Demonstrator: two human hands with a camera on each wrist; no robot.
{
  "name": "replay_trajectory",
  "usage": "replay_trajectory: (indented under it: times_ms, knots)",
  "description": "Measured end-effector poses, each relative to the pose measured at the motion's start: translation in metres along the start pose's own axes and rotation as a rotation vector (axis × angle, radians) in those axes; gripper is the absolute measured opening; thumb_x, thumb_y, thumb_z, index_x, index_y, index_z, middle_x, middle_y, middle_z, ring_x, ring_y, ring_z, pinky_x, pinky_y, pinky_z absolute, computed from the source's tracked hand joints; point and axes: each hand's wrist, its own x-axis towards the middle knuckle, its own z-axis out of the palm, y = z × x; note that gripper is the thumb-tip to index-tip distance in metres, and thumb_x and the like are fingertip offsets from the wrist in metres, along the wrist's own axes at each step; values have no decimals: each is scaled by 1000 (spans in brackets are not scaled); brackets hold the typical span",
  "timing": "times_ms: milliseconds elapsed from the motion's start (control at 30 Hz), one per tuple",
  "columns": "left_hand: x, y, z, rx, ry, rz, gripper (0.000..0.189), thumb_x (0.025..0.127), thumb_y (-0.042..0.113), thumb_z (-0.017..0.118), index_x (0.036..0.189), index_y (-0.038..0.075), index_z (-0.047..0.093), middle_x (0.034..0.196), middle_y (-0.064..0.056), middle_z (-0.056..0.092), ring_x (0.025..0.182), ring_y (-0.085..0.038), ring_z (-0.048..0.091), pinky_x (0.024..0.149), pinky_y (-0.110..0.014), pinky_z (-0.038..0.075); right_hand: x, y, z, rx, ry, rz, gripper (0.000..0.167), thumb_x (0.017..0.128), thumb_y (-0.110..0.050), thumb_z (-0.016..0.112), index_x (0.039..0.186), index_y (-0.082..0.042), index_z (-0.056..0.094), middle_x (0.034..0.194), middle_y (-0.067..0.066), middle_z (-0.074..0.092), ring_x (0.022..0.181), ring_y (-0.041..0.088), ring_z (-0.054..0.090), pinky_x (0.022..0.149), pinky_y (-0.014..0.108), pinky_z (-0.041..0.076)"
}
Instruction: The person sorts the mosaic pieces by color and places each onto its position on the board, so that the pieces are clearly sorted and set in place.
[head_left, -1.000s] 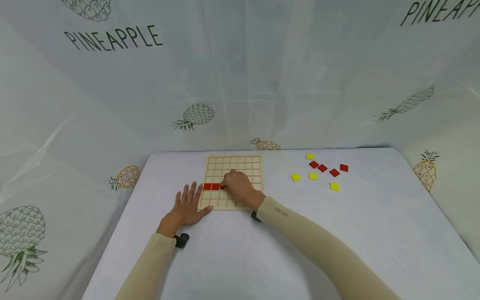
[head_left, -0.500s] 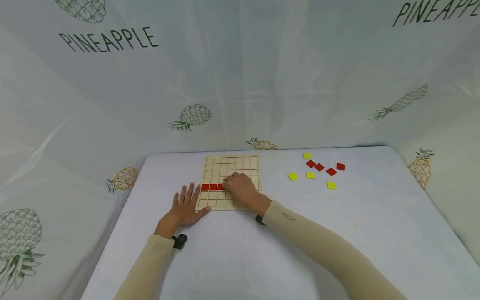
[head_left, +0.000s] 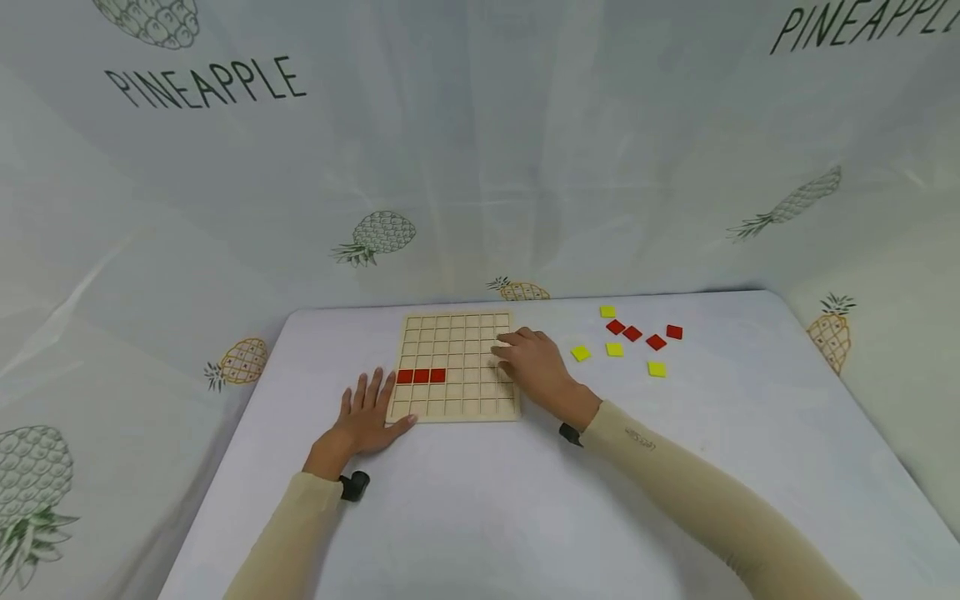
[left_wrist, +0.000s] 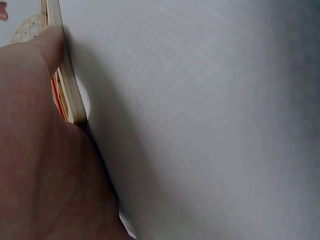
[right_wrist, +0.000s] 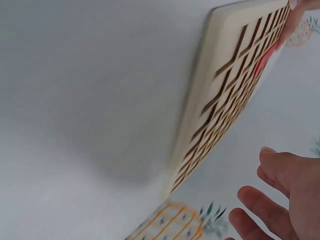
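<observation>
A square wooden grid board lies on the white table. Three red square tiles sit side by side in one of its rows, starting at the left edge. My left hand lies flat with fingers spread at the board's lower left corner; in the left wrist view its thumb rests against the board's edge. Over the board's right side hovers my right hand, fingers loosely bent and holding nothing. The right wrist view shows its fingers apart, with the board beyond.
Loose on the table to the right of the board are several red tiles and several yellow tiles. A white cloth printed with pineapples hangs behind the table.
My right hand has let go of the third red tile, which sits in the row, and has moved right across the board. The left hand stays at the board's corner.
</observation>
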Motion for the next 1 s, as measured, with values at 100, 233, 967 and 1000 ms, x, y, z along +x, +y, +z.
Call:
replay_trajectory:
  times_ms: [100, 233, 967, 1000]
  knots:
    - [3, -5, 5, -1, 16, 7, 102, 104, 64, 49, 169, 0, 4, 175, -28, -6, 160, -51, -12, 125, -68, -9, -10, 14, -7, -8, 8, 36, 31, 93, -15, 83, 124, -12, 80, 135, 8, 73, 122, 27, 66, 103, 46, 55]
    - [2, -8, 7, -8, 24, 8, 103, 103, 64, 50, 168, -1, 4, 175, -28, -6, 160, -51, -12, 124, -68, -10, -23, 33, -13, -16, 1, 87, 34, 92, -15, 84, 126, -12, 79, 137, 9, 72, 124, 29, 66, 104, 47, 55]
    - [2, -5, 7, 0, 24, 9, 101, 103, 63, 51, 169, 1, 5, 175, -27, -6, 160, -51, -11, 125, -68, -9, -90, 130, -35, -60, -39, 345, 42, 90, -8, 84, 130, 0, 74, 134, 23, 70, 121, 44, 63, 101, 59, 53]
    - [2, -5, 8, -2, 29, 12, 101, 103, 62, 51, 169, 0, 5, 175, -27, -5, 160, -51, -10, 125, -69, -9, -92, 133, -37, -68, -44, 356, 42, 91, -9, 84, 130, 0, 73, 134, 23, 70, 121, 44, 63, 101, 60, 53]
